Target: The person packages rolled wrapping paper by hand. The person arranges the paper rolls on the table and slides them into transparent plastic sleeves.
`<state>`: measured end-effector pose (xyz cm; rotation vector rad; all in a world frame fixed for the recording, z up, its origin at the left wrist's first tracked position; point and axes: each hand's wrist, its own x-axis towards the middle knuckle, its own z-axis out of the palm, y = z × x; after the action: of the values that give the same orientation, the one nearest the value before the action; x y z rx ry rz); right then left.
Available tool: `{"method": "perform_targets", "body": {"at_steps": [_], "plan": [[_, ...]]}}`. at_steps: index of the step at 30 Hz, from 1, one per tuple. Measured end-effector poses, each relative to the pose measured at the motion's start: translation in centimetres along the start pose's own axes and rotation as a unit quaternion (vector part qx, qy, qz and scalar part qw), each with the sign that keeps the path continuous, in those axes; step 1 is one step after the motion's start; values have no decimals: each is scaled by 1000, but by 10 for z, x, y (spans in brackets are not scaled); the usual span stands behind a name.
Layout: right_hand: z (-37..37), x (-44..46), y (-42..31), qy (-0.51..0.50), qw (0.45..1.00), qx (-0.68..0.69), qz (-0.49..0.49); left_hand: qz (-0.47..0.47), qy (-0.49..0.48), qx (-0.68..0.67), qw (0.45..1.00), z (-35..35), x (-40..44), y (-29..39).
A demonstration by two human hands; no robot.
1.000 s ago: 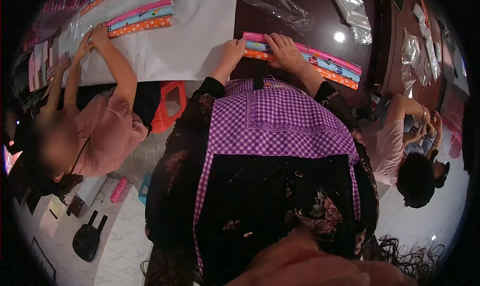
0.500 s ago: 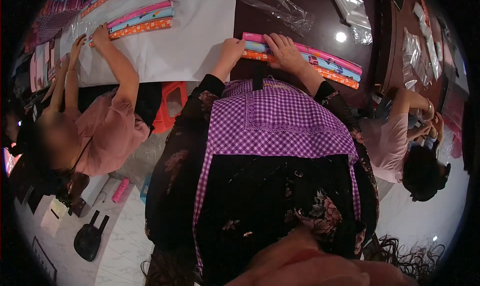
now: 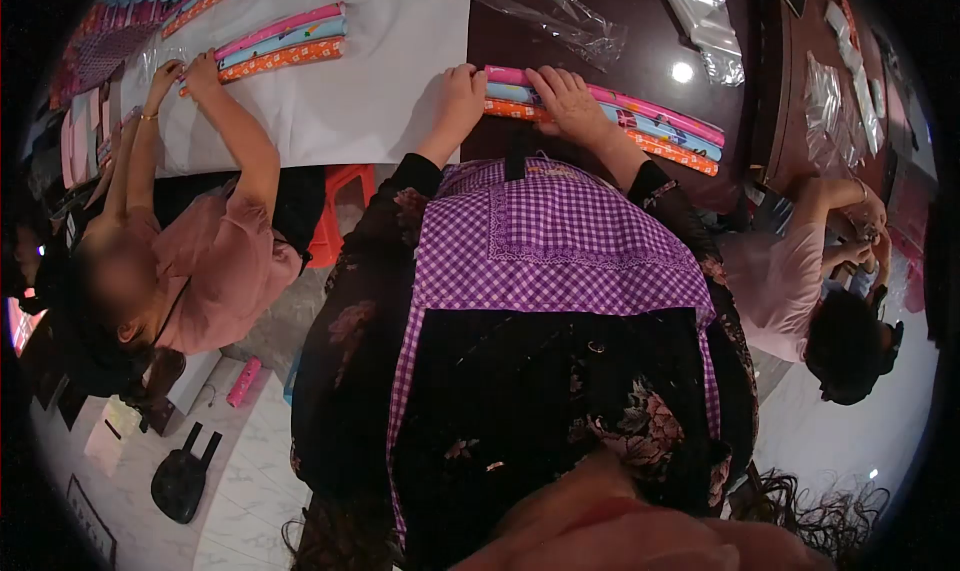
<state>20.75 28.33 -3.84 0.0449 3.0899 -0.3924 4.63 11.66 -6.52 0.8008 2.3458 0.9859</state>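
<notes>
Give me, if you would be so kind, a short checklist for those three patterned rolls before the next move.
1. Rolls side by side: ok; pink roll, blue roll and orange roll lie together.
2. Right hand on the rolls: ok.
3. Left hand pressing the left ends: cannot tell; it is right beside them.
4. Both hands free: not ok; the right one rests on the rolls.
5. Crumpled clear plastic film off the rolls: ok; it lies beyond them on the dark table.
</notes>
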Motion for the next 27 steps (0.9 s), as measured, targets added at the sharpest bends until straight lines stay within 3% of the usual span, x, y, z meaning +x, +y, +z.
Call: {"method": "perform_targets", "body": {"at_steps": [1,2,4,8,14,27], "plan": [[1,1,-1,5,1000,-8,0,78,74,-2,994,5,-3,-5],[1,1,-1,5,1000,-8,1,79,73,-2,994,8,-5,-6],[1,0,1,18,1000,1,-8,238,111,-23,965,17,-3,-5],[2,-1,3,5,1000,-2,-10,270,89,-32,958,34,-3,0],[1,6,-3,17,1000,2,-6,295,88,70,949,33,-1,-2],[3,14,-9,43,999,-3,-24,309,92,39,946,30,3,1]]}}
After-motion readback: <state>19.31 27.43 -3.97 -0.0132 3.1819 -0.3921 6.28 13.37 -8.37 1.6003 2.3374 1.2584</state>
